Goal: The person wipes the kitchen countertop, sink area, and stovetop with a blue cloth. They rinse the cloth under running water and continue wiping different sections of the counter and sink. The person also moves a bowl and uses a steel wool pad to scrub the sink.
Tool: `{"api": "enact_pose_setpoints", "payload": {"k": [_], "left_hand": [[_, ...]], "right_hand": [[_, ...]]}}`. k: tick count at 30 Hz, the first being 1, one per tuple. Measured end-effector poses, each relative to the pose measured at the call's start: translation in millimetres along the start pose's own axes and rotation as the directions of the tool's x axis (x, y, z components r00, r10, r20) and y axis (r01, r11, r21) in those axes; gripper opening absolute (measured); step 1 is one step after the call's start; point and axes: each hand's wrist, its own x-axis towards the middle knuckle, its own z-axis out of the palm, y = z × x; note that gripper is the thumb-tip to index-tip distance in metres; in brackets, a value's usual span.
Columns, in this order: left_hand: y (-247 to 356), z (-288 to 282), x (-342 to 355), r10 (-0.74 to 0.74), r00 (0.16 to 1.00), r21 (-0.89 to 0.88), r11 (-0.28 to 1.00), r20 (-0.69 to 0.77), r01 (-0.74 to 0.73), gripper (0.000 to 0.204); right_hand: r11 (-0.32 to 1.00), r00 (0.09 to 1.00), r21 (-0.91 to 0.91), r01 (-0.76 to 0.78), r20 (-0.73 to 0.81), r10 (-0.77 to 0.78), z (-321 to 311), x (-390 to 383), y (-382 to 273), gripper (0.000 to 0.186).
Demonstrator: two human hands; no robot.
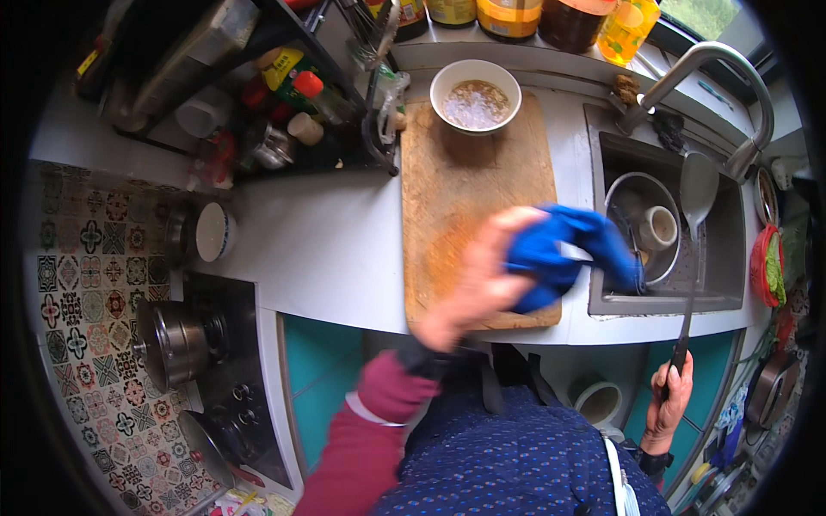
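My left hand, smeared by motion, grips a crumpled blue cloth over the front half of a wooden cutting board, beside an orange stain. My right hand is closed round the black handle of a long spatula, whose grey head is raised over the sink. A white bowl of brownish liquid stands at the board's back. In the metal sink sit a steel basin and a small cream-coloured cup.
A dark rack with bottles is at back left, jars on the sill, a faucet over the sink. Left are a bowl, hob and steel pot. A red basket of greens is right.
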Motion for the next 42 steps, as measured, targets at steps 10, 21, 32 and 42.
{"api": "enact_pose_setpoints", "payload": {"k": [10, 21, 32, 42], "left_hand": [[-81, -246, -43, -0.511, 0.804, 0.867, 0.2, -0.305, 0.457, 0.052], [-42, -158, -201, -0.408, 0.901, 0.891, 0.338, -0.151, 0.302, 0.042], [-133, -405, -107, -0.286, 0.498, 0.342, 0.455, -0.818, 0.822, 0.051], [-124, -265, -66, -0.401, 0.9, 0.839, 0.421, -0.168, 0.344, 0.038]], "right_hand": [[0.996, 0.997, -0.083, -0.042, 0.054, 0.047, 20, 2, 1, 0.045], [0.996, 0.987, -0.069, -0.053, 0.149, 0.063, 50, 10, 9, 0.04], [0.983, 1.0, -0.183, -0.015, 0.017, 0.018, 55, -7, -3, 0.046], [0.979, 0.998, -0.197, -0.057, 0.001, 0.058, 64, -10, -2, 0.049]]}}
